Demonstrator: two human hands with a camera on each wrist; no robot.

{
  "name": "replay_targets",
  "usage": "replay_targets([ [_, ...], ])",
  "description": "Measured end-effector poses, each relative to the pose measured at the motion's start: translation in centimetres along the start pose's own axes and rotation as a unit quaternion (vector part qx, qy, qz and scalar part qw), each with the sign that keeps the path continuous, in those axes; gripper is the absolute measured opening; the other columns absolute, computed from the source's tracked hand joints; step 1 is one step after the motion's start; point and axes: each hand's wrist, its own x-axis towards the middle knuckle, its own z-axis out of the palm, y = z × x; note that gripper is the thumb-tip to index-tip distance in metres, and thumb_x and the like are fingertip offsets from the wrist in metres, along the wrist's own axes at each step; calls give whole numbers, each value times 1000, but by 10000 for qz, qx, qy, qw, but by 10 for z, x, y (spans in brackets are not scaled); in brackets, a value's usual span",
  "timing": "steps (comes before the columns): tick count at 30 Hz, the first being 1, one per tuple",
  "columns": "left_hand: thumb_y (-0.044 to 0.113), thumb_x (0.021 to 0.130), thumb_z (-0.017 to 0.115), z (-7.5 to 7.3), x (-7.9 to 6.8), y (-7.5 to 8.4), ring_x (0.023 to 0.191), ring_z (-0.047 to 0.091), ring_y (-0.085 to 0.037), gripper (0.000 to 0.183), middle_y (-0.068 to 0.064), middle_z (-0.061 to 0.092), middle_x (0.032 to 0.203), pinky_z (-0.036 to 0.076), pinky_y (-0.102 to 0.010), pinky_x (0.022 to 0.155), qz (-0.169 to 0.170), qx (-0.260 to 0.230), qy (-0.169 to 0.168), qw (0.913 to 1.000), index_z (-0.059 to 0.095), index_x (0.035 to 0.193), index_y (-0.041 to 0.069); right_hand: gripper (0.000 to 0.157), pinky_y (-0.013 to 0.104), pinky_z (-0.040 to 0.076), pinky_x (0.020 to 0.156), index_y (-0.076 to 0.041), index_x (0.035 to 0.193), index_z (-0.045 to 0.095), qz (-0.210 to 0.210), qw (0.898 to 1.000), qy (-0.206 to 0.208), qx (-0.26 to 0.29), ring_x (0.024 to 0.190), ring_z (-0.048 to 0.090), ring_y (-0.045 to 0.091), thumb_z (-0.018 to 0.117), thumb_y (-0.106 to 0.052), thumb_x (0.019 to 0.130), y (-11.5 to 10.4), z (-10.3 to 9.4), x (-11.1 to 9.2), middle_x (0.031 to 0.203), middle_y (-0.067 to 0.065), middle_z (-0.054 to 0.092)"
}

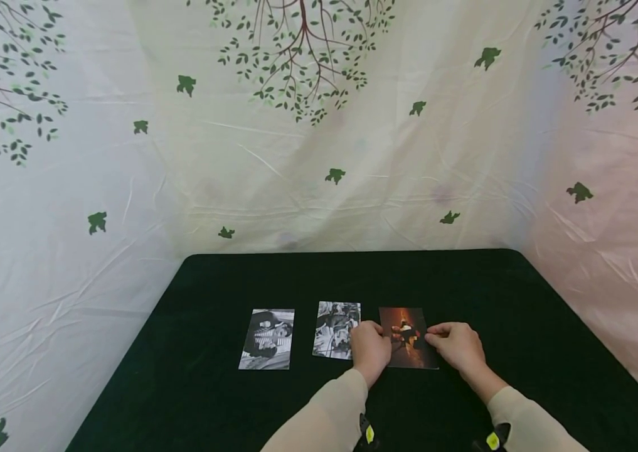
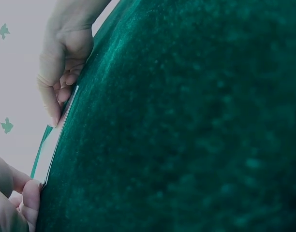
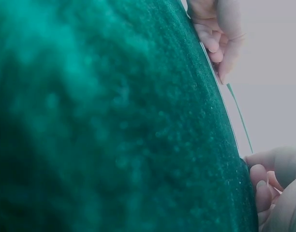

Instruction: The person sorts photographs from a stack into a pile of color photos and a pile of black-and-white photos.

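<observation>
A dark photo card point(image 1: 403, 355) with an orange-lit picture lies flat on the dark green cloth, rightmost of three cards in the head view. My left hand point(image 1: 370, 351) pinches its left edge with curled fingers. At the opposite edge, my right hand point(image 1: 458, 345) holds the card between thumb and fingertips. Seen from the left wrist, the card point(image 2: 53, 145) is nearly edge-on between both hands. The right wrist view shows its thin edge point(image 3: 225, 101) too. Beside my left hand lies a black-and-white photo card point(image 1: 334, 329), its right side partly covered by that hand.
Another black-and-white photo card point(image 1: 266, 339) lies farther left. The table point(image 1: 352, 276) is covered in dark green cloth. Pale fabric point(image 1: 273, 188) printed with leaves and branches hangs behind and along both sides.
</observation>
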Motion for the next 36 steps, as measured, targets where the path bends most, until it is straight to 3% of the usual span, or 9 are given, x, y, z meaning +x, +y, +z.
replay_targets([
  [9,5,76,75,-2,2,1,75,61,-19,2,-3,67,73,50,-36,66,140,78,10,9999,73,76,5,25,32,49,64,-7,108,68,-11,10000,-68,-21,79,61,17,65,-25,91,-2,-2,0,103,10,63],
  [15,7,79,73,-7,1,3,65,56,-13,7,-2,64,68,48,-30,55,79,-210,-207,9995,71,73,4,26,32,48,62,-7,108,68,-111,9999,-61,-92,76,60,17,64,-26,91,-2,-2,-1,99,8,64],
  [19,8,79,72,-17,1,6,57,54,-9,7,1,60,64,45,-27,49,109,-413,-248,9988,68,79,2,29,32,50,63,-5,112,65,-121,9998,-120,44,78,60,17,62,-28,93,-2,-3,-1,100,8,63],
  [24,13,81,72,-43,5,13,58,55,-5,15,5,62,66,46,-25,53,285,-538,-220,9979,70,90,2,35,31,51,63,-2,119,60,-277,9993,-67,238,79,61,17,59,-28,95,-5,-5,-3,101,10,63],
  [28,16,85,70,-75,8,10,65,57,-7,14,5,64,73,49,-27,60,448,-497,-110,9977,71,93,5,31,30,49,61,-6,115,63,-605,9981,52,-63,76,60,15,61,-29,95,-17,-3,-6,93,5,64],
  [32,18,86,69,-105,14,-3,67,58,-10,16,3,65,76,49,-30,61,424,-243,99,9988,72,96,6,27,31,47,58,-9,109,65,-921,9950,22,-396,69,59,13,64,-31,92,-40,9,-13,83,1,63],
  [36,19,86,69,-126,20,-24,67,57,-12,19,1,64,76,48,-31,61,274,3,256,9993,71,97,5,28,31,48,58,-10,107,66,-1127,9911,-73,-712,65,57,11,68,-32,89,-66,31,-20,79,-1,60],
])
